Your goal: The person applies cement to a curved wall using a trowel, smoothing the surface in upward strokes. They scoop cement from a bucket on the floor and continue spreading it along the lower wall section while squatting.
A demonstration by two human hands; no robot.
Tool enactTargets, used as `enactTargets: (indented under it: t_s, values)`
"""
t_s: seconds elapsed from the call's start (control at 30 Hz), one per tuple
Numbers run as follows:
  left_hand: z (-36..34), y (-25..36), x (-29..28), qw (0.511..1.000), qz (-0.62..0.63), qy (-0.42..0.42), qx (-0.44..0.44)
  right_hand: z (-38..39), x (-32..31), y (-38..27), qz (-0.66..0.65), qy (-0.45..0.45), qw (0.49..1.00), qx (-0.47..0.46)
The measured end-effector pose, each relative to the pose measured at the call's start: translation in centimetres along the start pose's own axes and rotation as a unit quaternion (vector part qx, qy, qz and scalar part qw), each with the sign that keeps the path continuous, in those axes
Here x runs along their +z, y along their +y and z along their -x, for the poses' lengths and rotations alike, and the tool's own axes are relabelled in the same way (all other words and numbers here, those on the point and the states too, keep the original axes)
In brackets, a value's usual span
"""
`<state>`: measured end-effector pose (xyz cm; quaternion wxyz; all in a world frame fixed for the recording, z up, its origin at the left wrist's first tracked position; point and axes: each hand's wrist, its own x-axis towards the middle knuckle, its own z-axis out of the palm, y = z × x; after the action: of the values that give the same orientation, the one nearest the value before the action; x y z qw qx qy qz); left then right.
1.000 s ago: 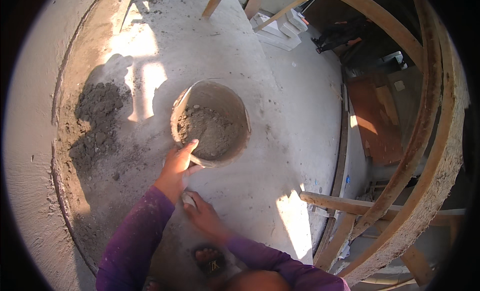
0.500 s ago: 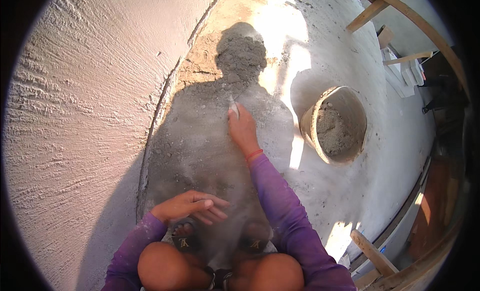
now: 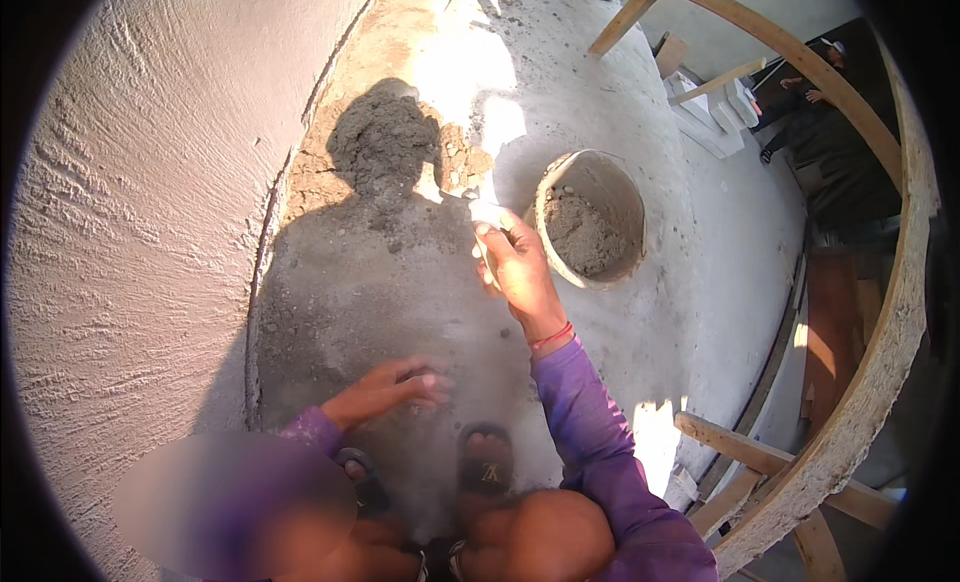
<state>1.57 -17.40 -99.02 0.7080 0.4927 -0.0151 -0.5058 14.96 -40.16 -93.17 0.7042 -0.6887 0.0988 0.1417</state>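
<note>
My right hand (image 3: 520,267) is wrapped round the pale handle of a trowel (image 3: 487,214), whose tip points left toward a heap of grey mortar (image 3: 385,137) on the floor. Sunlight falls on part of the blade, and its outline is hard to make out. Just right of this hand stands a worn bucket (image 3: 622,197), tilted toward me in the view and partly filled with crumbly grey mix (image 3: 580,232). Nearer to me, my left hand (image 3: 390,390) hovers above the dusty floor, its fingers stretched out and slightly blurred, holding nothing.
A rough plastered wall (image 3: 150,202) runs along the left. Curved wooden framing (image 3: 870,402) with crosspieces closes off the right side. Pale slabs (image 3: 715,117) lie at the far right, near another person (image 3: 805,102). My sandalled feet (image 3: 487,462) are at the bottom.
My right hand has lifted the trowel off the floor and turned it, now nearer the bucket. The view has shifted rightward, and more of the wooden framing shows. My left hand stays low.
</note>
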Motion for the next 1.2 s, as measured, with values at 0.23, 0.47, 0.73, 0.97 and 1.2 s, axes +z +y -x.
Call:
enactTargets:
  t_s: [0.23,0.47,0.73,0.97,1.2]
  values:
    - [-15.5,7.7,4.4,0.972,0.071,0.197,0.103,6.0,-9.0,-2.1,0.433,0.197,0.853,-0.216]
    - [-22.1,10.4,4.0,0.959,0.128,0.219,0.125,7.9,-12.7,2.4,0.578,0.363,0.681,-0.265]
    - [-21.9,7.1,3.3,0.941,0.162,0.259,0.143,13.8,-12.0,13.2,-0.03,0.475,0.879,0.028]
    - [-16.5,6.2,2.6,0.935,0.165,0.267,0.163,19.3,-7.0,18.5,0.125,0.422,0.892,0.109]
    - [-10.1,7.1,3.6,0.962,0.109,0.192,0.158,21.8,-8.2,25.4,0.327,0.415,0.84,0.121]
